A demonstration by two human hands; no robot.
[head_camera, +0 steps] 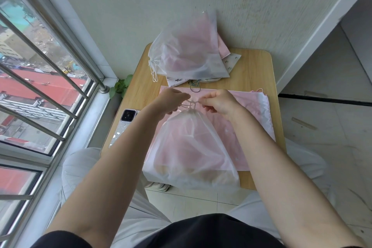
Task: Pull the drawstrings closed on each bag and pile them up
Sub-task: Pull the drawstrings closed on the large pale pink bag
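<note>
A translucent white drawstring bag [191, 153] with pink contents lies on the near half of the small wooden table [253, 70], its mouth gathered tight at the top. My left hand [171, 100] and my right hand [218, 102] each pinch one white drawstring [190, 104] at the cinched mouth, pulling to opposite sides. Beneath this bag lies a flat pink bag [247, 119] with a white edge on the right. At the back of the table another closed translucent bag [187, 52] rests on a pile, its cords hanging at the left.
A phone [125, 121] lies at the table's left edge. Patterned flat bags [231, 62] and dark cords [195, 86] peek from under the back pile. A barred window runs along the left, a wall stands behind, a small plant [120, 86] sits in the corner.
</note>
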